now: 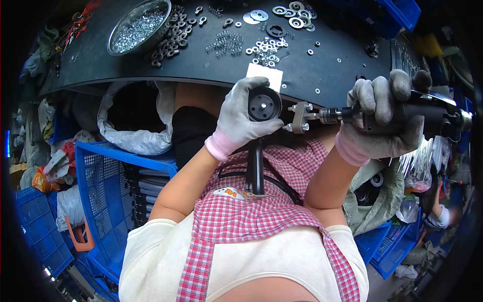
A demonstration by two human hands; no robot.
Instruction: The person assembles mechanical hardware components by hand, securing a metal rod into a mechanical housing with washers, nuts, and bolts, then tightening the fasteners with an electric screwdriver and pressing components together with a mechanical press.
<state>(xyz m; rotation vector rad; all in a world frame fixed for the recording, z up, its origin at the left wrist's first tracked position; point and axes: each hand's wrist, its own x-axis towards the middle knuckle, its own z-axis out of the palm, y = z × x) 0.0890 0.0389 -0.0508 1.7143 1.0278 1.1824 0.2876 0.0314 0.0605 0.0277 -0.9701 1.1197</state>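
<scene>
Left grip (239, 110) clamped on round black part (264, 103), right grip (383, 111) clasping black tool (427, 117)

On the table (332, 75), beyond the hands (239, 110), the bowl (136, 14) lies left of the springs (225, 44), the washers (303, 13) right.
</scene>
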